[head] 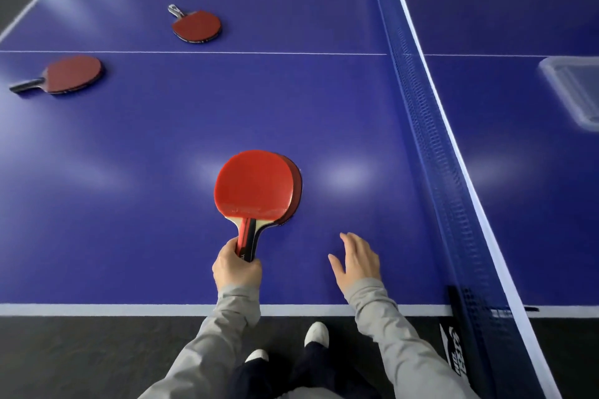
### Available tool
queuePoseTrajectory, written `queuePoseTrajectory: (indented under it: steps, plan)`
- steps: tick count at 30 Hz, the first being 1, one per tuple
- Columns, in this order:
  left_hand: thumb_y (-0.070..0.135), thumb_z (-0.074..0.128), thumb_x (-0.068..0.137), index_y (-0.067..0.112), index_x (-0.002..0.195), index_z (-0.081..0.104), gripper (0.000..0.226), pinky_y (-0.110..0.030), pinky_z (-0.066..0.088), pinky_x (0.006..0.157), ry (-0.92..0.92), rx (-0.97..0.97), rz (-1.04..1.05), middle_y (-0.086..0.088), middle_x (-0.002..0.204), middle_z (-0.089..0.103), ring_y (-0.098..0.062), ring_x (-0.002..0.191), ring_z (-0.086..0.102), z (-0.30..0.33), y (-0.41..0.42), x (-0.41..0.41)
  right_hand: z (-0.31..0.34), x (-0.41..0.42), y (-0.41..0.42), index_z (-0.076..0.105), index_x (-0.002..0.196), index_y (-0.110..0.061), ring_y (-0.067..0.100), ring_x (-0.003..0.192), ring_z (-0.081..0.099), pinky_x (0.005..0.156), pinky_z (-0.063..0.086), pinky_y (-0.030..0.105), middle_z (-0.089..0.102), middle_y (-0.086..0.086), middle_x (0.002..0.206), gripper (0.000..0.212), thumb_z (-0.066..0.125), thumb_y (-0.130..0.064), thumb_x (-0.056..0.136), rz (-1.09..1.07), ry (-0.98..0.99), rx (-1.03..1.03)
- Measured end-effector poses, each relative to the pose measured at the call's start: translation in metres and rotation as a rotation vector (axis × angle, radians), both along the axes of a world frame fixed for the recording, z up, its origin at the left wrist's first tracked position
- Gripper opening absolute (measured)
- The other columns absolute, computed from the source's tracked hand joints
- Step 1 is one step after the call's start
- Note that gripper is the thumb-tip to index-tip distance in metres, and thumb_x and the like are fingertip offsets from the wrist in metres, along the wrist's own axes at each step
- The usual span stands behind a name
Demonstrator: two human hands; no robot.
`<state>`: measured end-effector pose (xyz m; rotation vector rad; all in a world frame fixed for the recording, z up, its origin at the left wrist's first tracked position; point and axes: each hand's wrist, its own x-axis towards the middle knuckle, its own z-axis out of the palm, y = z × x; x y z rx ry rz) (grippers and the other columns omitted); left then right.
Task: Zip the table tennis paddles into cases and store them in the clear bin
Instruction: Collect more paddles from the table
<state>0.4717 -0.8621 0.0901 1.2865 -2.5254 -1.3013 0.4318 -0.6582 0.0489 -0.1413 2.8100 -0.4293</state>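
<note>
My left hand (pixel 236 269) curls round the handle of a red paddle (pixel 252 186), fingers and thumb wrapped about the red-and-black grip near its end. The blade points away from me and lies over a second paddle (pixel 295 191), whose darker edge shows along the right side; I cannot tell whether the top one rests on it or hangs just above. Both sit on the blue surface (pixel 162 139) a short way in from the near white edge line.

My right hand (pixel 356 257) holds nothing. Its fingers are straight and loosely spread, the palm turned down and the thumb out to the left, just right of the paddles and apart from them; I cannot tell whether the fingertips touch the surface. Both forearms reach forward over the near edge in grey sleeves (pixel 382 304), the left wrist fairly straight, the right angled inward.

Two more paddles lie flat, well apart from my hands: one at the far left (pixel 73 74) with its handle pointing left, and another farther off (pixel 197 26) beyond the white centre line, handle toward the upper left.

The net (pixel 431 139) runs across on my right. Beyond it, near the right edge of view, stands the clear bin (pixel 551 70), blurred, so what it holds cannot be made out.
</note>
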Motion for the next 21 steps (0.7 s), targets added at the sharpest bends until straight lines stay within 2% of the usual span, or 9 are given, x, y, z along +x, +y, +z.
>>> queuePoseTrajectory:
  steps: [5, 10, 13, 21]
  plan:
    - [0.001, 0.054, 0.069, 0.019, 0.071, 0.054, 0.018, -0.025, 0.039, 0.051, 0.051, 0.043, -0.099, 0.001, 0.059, 0.052, -0.021, 0.054, 0.046, 0.012, -0.004, 0.010, 0.010, 0.024, 0.001, 0.026, 0.143, -0.019, 0.017, 0.138, 0.026, 0.108, 0.030, 0.035, 0.028, 0.001, 0.150, 0.056, 0.038, -0.045, 0.094, -0.030, -0.007, 0.109]
    - [0.002, 0.058, 0.068, 0.018, 0.073, 0.054, 0.017, -0.025, 0.037, 0.057, 0.080, 0.070, -0.254, 0.004, 0.058, 0.050, -0.019, 0.055, 0.045, 0.022, -0.016, 0.033, 0.024, 0.072, -0.003, 0.031, 0.140, -0.018, 0.020, 0.136, 0.031, 0.105, 0.034, 0.037, 0.032, 0.004, 0.148, 0.055, 0.042, -0.043, 0.093, -0.143, 0.006, 0.163]
    - [0.002, 0.059, 0.068, 0.019, 0.075, 0.053, 0.019, -0.025, 0.035, 0.057, 0.099, 0.074, -0.359, 0.005, 0.060, 0.051, -0.020, 0.059, 0.047, 0.029, -0.022, 0.048, 0.028, 0.108, -0.004, 0.031, 0.141, -0.019, 0.019, 0.137, 0.029, 0.107, 0.031, 0.036, 0.032, 0.004, 0.148, 0.054, 0.042, -0.042, 0.093, -0.195, 0.011, 0.206]
    - [0.001, 0.061, 0.071, 0.010, 0.088, 0.061, 0.020, -0.027, 0.038, 0.065, 0.176, 0.067, -0.614, -0.005, 0.073, 0.059, -0.024, 0.067, 0.052, 0.048, -0.004, 0.078, 0.046, 0.187, -0.001, 0.024, 0.144, -0.019, 0.017, 0.142, 0.019, 0.112, 0.024, 0.037, 0.025, 0.003, 0.152, 0.057, 0.040, -0.042, 0.094, -0.385, -0.007, 0.242]
